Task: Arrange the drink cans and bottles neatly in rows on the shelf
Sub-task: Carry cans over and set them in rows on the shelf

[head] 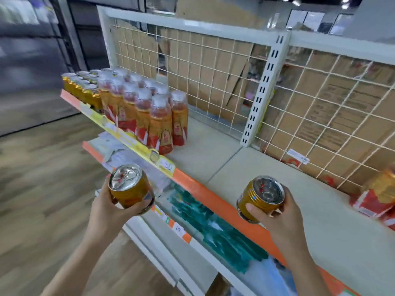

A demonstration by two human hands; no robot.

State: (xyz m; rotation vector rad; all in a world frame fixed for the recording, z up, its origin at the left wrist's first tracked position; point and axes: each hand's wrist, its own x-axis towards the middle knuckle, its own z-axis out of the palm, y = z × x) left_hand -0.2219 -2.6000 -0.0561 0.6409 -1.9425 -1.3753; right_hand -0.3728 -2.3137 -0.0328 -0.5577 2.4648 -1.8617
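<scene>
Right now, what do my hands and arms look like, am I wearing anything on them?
Nothing worn shows. The left hand and right hand are bare: no gloves, rings or watch. The left forearm and right forearm are bare too, with no sleeve in view.

Head view, close, down onto shelf (pixel 213 146)

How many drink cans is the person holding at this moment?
2: the left can gripped by the left hand short of the shelf, the right can gripped by the right hand at its front edge.
</scene>
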